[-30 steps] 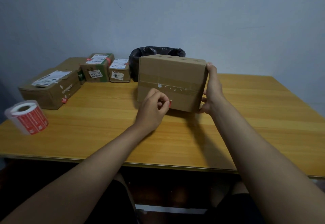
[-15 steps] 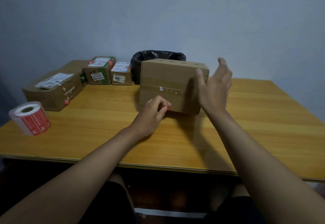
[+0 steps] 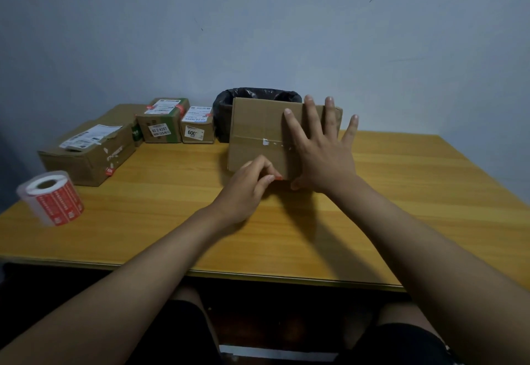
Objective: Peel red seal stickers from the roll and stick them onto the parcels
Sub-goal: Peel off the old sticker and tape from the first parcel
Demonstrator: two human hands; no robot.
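Nearest, two bare forearms reach out over the front edge of the wooden table (image 3: pixel 401 221), with dark-clad knees below it. At the near left corner the roll of red seal stickers (image 3: pixel 51 198) stands on end, its core opening facing up and its axis tipped a little to the left, red printed labels wrapped around its side.

Further in, the left hand (image 3: pixel 243 186) has its fingers curled, thumb and fingertips pinching a red seal sticker (image 3: pixel 277 177), of which only a small red sliver shows; which way its long side runs cannot be told. The sticker sits at the bottom edge of the parcel (image 3: pixel 258 132), a brown cardboard box standing mid-table with a broad face toward the camera and its long axis running left to right. A tape seam crosses that face horizontally, with a small white scrap on it. The right hand (image 3: pixel 321 152) lies flat against the right part of the same face, fingers spread wide and pointing up, fingertips reaching the top edge.

Behind the parcel is a bin lined with a black bag (image 3: pixel 229 100). Left of it, along the back, are two small labelled boxes (image 3: pixel 177 123) side by side, and nearer, a longer open carton (image 3: pixel 89 155) lying at an angle. A pale blue wall (image 3: pixel 258 26) closes the scene.
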